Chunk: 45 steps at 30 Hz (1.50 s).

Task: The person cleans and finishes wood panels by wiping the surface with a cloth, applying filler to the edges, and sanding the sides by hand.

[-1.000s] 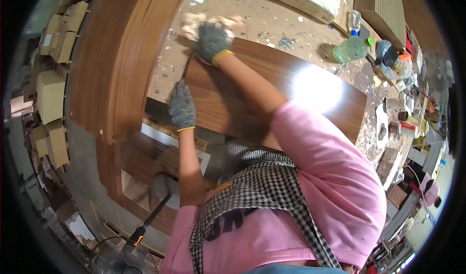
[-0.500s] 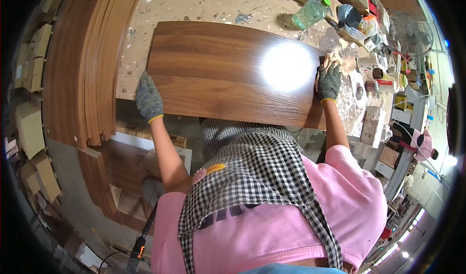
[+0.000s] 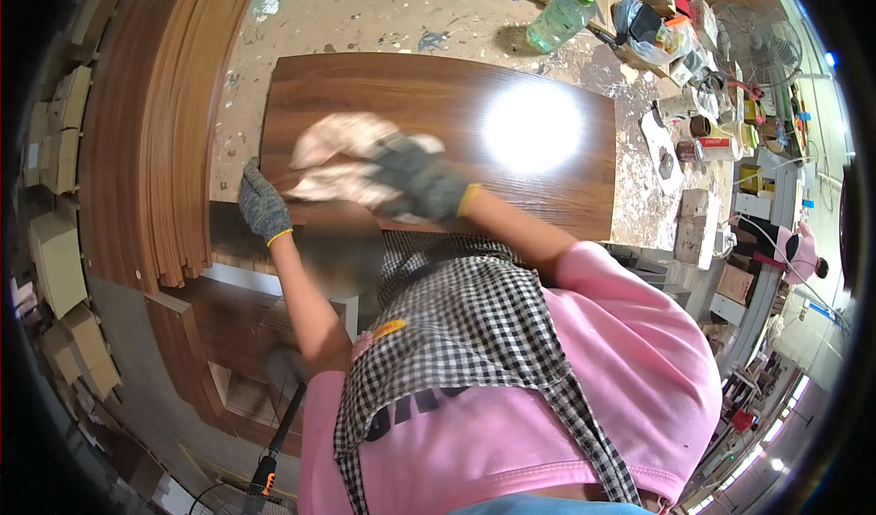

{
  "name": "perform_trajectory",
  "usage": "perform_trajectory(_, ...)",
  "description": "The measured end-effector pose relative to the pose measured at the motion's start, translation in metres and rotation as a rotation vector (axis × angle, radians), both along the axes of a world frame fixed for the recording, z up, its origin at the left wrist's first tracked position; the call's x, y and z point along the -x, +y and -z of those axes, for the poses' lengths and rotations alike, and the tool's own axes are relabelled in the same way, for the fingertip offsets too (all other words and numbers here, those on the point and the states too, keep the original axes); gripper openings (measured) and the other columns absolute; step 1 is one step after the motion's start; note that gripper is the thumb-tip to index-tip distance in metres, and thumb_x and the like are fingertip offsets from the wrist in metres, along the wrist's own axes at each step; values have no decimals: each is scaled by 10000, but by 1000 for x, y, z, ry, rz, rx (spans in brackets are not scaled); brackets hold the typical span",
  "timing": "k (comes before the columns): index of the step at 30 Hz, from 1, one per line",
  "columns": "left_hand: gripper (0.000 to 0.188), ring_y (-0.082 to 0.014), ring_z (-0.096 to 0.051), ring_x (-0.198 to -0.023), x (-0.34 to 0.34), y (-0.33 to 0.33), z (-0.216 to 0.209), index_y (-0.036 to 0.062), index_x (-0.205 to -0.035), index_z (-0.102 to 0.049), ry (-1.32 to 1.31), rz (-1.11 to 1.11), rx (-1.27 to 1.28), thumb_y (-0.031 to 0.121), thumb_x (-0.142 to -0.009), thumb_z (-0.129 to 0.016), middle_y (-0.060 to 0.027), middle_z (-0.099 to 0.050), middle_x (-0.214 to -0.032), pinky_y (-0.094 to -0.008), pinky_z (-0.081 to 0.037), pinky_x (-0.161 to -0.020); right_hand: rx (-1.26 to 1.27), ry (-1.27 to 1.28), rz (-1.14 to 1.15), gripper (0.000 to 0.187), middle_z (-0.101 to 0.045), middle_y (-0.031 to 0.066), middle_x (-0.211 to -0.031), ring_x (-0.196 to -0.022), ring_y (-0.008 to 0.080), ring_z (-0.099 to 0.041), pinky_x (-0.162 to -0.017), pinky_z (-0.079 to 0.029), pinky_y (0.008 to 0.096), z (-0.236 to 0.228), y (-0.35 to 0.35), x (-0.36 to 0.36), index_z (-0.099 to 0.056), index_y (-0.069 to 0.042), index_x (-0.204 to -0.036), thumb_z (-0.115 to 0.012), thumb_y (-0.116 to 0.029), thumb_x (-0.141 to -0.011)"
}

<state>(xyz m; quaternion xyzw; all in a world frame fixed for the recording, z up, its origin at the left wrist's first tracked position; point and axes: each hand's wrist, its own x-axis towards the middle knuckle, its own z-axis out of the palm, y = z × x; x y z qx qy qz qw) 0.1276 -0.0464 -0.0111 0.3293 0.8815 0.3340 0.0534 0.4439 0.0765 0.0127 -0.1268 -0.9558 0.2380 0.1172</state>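
Observation:
A dark brown wood-grain board (image 3: 438,86) lies flat on the paint-spotted workbench, a bright light reflected in its right half. My left hand (image 3: 265,207), in a grey knit glove with a yellow cuff, grips the board at its near left corner. Over the left half of the board, my right hand (image 3: 418,179), gloved alike and blurred by motion, holds a crumpled pale pinkish cloth (image 3: 338,150) against the surface. A blurred grey-brown rounded shape (image 3: 343,250) shows by the board's near edge; what it is I cannot make out.
Tall brown panels (image 3: 169,132) stand stacked at the left. On the bench (image 3: 356,9) sit a green-capped bottle (image 3: 558,22), plastic bags (image 3: 639,27), and cans (image 3: 716,148) toward the right. A fan (image 3: 757,45) stands far right. Another person (image 3: 798,249) is in the right background.
My right hand has swept the cloth from the board's right end to its left half. The board sits slightly lower and further left in view; my left hand stays at its left edge.

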Motion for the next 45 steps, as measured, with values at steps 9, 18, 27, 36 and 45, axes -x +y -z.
perform_trajectory(9,411,-394,-644,-1099,4,1,2,74,-1228,-663,205,70,30,260,-1087,-324,-197,-700,-1191,-476,-492,-973,-394,-568,1183,596,-469,311,-1486,-1361,462,-463,-1147,-352,531,59,187,-314,-522,-49,-1443,-458,-483,-1040)
perform_trajectory(18,382,-365,-618,-1193,-8,-7,-18,46,-1294,-644,37,33,89,179,-1070,-364,-171,-664,-1306,-440,-473,-1049,-504,-102,466,572,-460,198,-1429,-1301,404,-425,-1025,-363,586,3,138,135,-497,-153,-1465,-545,-447,-977)
perform_trajectory(27,424,-379,-450,-1383,-10,3,-24,-2,-1400,-543,298,-126,-333,230,-1057,-450,-205,-520,-1463,-499,-327,-1175,-150,131,-8,639,-332,132,-1639,-1467,372,-350,-1205,-185,639,-34,-5,193,-471,-245,-1513,-594,-464,-926)
perform_trajectory(36,452,-371,-597,-1207,14,-8,9,4,-1312,-632,132,-31,24,300,-1094,-369,-197,-643,-1328,-440,-450,-1060,-59,-148,563,621,-435,227,-1504,-1455,400,-345,-1233,-207,544,-35,37,-183,-535,-114,-1418,-688,-436,-909)
perform_trajectory(45,483,-320,-586,-1258,1,-3,-3,38,-1344,-644,30,-16,144,344,-1097,-363,-148,-639,-1376,-379,-428,-1088,-189,-353,1087,417,-684,184,-1248,-1163,372,-626,-1013,-493,440,-43,22,-434,-740,-143,-1199,-701,-418,-888)
